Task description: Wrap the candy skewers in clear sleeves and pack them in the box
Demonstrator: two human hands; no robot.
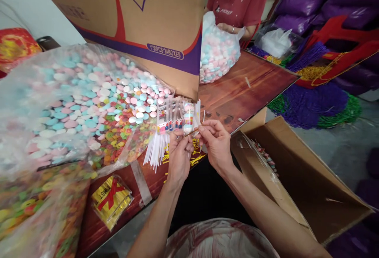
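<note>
In the head view, a small clear packet of candy (188,116) stands out above my fingertips, with pastel and striped pieces stacked inside. My left hand (179,157) is closed in a pinch at the packet's lower end. Opposite it, my right hand (217,143) pinches a thin gold-brown twist tie (194,131) that runs across to the left fingertips. How the tie sits around the packet is hidden by my fingers. Printed flat bags (168,119) lie just behind the left hand. White sticks (156,151) and loose gold twist ties (197,158) lie beneath the hands.
Large plastic bags of pastel candies (89,108) and gummy rings (38,210) cover the left. A tall carton (160,25) stands behind. An open cardboard box (296,179) is at right. A gold twist-tie pack (112,200) lies in front. Across the table (237,92), a person (237,5) handles another candy bag.
</note>
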